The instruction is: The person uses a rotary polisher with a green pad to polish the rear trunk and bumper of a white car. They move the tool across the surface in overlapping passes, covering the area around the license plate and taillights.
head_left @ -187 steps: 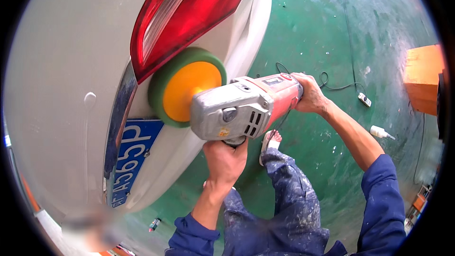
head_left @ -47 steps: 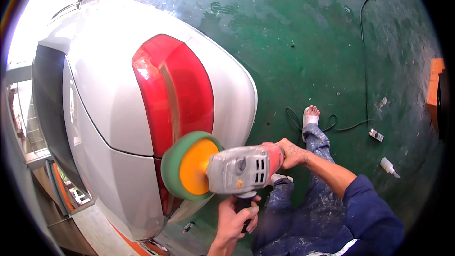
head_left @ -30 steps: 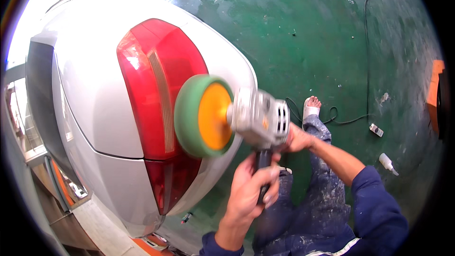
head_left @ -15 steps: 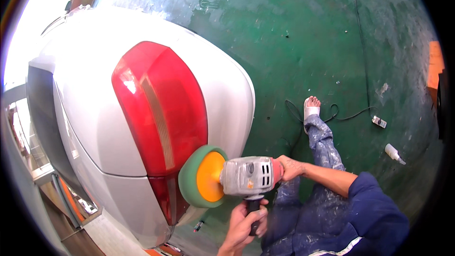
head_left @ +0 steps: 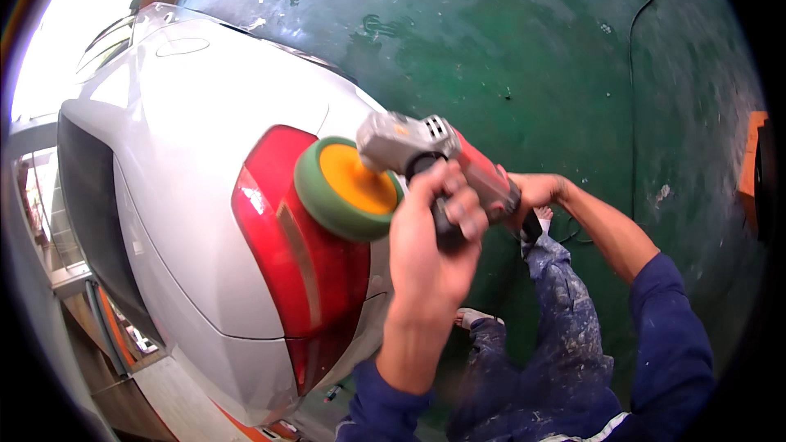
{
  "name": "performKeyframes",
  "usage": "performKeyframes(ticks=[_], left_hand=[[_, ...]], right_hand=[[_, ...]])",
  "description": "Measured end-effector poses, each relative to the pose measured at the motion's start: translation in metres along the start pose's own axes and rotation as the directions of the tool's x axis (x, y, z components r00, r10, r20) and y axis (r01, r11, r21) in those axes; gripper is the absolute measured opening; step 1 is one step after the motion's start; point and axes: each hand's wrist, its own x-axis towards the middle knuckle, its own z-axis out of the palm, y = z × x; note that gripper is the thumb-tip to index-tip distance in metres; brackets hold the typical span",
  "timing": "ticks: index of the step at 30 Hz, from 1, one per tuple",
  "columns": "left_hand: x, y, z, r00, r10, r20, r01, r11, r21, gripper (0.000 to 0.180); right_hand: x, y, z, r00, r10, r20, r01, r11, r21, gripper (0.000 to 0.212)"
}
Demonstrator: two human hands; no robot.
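Observation:
A grey-and-red electric polisher (head_left: 483, 168) is held in both hands in front of the rear corner of a silver-white car (head_left: 192, 221). My left hand (head_left: 434, 233), partly blurred, wraps round the black side handle. At the back end of the machine my right hand (head_left: 534, 195) grips the rear handle; its fingers are mostly hidden. The green foam pad (head_left: 323, 209) with its orange backing overlaps the upper outer part of the red tail light (head_left: 327, 286). Whether the pad touches the lens or just hovers over it, I cannot tell.
A black cable (head_left: 632, 98) runs along the green floor (head_left: 508, 57) on the right. My legs in paint-spotted trousers (head_left: 565, 295) stand below the polisher. An orange object (head_left: 752, 164) is at the far right edge. A small dark object lies under the bumper.
The polisher has risen from the tail light's lower outer edge to its upper part and tilted. Both hands moved up with it. The view has shifted, showing more of the car's far side.

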Motion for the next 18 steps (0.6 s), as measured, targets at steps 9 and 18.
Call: performKeyframes(ticks=[9,18], left_hand=[[-0.024,0.024,0.022,0.990,0.119,0.071,-0.113,0.990,-0.078,0.024],[-0.121,-0.036,-0.034,0.999,-0.030,-0.032,0.033,0.993,0.111,0.027]], right_hand=[[0.034,-0.028,0.010,0.989,-0.138,0.056,0.139,0.990,-0.021,0.037],[-0.029,-0.001,0.080,0.990,-0.087,0.115,0.112,0.965,-0.236,0.029]])
